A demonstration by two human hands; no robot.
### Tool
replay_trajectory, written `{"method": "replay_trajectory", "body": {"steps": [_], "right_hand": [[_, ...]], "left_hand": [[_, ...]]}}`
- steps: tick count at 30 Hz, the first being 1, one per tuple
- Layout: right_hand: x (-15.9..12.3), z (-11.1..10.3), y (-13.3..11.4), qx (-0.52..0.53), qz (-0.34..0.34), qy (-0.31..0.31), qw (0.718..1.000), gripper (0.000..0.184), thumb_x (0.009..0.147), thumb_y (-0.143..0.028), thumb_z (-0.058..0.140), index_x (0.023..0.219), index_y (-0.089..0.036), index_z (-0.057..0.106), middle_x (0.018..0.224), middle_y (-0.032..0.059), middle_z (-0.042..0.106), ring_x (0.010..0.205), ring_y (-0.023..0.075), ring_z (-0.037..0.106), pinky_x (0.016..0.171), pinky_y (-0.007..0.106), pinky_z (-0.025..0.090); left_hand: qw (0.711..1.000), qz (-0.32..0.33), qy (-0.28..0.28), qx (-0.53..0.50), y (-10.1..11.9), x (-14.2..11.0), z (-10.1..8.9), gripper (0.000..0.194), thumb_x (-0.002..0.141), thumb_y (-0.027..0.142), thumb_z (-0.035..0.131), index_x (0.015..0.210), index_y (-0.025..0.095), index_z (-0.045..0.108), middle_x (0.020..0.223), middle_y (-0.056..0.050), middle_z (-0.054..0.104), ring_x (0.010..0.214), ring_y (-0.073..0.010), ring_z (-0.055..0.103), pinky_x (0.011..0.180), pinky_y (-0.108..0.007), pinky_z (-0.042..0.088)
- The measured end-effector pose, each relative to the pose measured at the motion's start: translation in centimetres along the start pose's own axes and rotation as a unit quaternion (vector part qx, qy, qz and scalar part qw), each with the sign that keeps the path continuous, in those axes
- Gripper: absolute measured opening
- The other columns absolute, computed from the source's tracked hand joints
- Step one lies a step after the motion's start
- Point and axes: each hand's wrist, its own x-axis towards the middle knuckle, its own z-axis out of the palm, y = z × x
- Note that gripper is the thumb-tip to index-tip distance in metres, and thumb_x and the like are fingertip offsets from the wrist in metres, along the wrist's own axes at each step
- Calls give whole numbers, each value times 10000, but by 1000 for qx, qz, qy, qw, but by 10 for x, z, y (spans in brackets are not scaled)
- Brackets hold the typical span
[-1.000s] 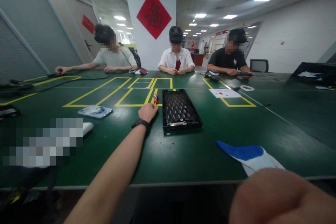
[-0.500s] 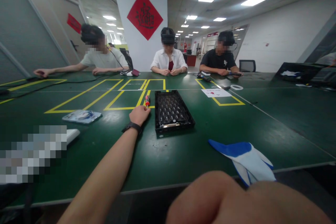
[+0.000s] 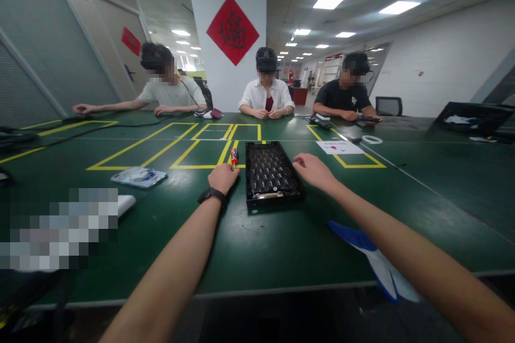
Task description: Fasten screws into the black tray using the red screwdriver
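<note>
In the head view, a black case (image 3: 270, 170) lies on the green table (image 3: 257, 257). Just left of the case, the left hand (image 3: 223, 178) has fingers curled at the shaft of a screwdriver (image 3: 234, 156); whether they clamp it, I cannot tell. The right hand (image 3: 315, 170), fingers bent, is at the case's right edge, its grip unclear. Nearer than the case, rightward, lies a blue-and-white glove (image 3: 354, 237).

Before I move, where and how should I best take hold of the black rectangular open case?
The black rectangular open case is probably best gripped by its long side walls, from left and right: it lies flat, raised edges run along both, and the right hand is beside one.
</note>
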Motion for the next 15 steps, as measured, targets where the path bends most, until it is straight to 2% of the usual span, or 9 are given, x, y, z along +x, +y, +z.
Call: {"method": "replay_trajectory", "body": {"steps": [2, 6, 9, 12, 15], "right_hand": [[32, 16, 18, -121, 123, -80, 982, 252, 766, -283, 549, 925, -121, 660, 939, 143, 655, 879, 223, 606, 759, 302, 451], [62, 46, 20, -157, 151, -88, 972, 306, 754, -213, 540, 1013, -80, 635, 1011, 208, 630, 903, 270, 622, 707, 308, 470], [75, 53, 21, -178, 151, -85, 969, 331, 762, -195, 524, 1061, -89, 619, 1079, 215, 609, 965, 274, 606, 740, 311, 468], [86, 31, 45, -210, 158, -73, 962, 341, 781, -171, 487, 1082, -61, 605, 1104, 240, 589, 1007, 283, 587, 776, 322, 454], [87, -15, 89, -249, 172, -57, 951, 349, 785, -120, 444, 1067, 23, 590, 1100, 294, 566, 1045, 305, 561, 811, 329, 431]], "left_hand": [[1000, -2, 0, 3, 1, 1, 0, 389, 761, 505, 427, 833, 210, 670, 885, -112, 672, 864, -258, 606, 674, -307, 444], [1000, -6, 5, 10, 1, 2, -1, 394, 752, 517, 428, 827, 216, 672, 899, -111, 670, 869, -271, 605, 677, -322, 445], [1000, -6, 3, 15, -1, 1, -2, 385, 755, 504, 425, 820, 215, 671, 901, -110, 671, 869, -269, 603, 673, -316, 444], [1000, -7, -4, 12, -1, -1, -3, 368, 759, 482, 428, 828, 213, 669, 902, -104, 673, 871, -253, 601, 677, -297, 440], [1000, -1, -10, 2, 0, -3, -4, 368, 759, 487, 429, 840, 223, 671, 922, -95, 673, 874, -243, 600, 682, -287, 437]]}}
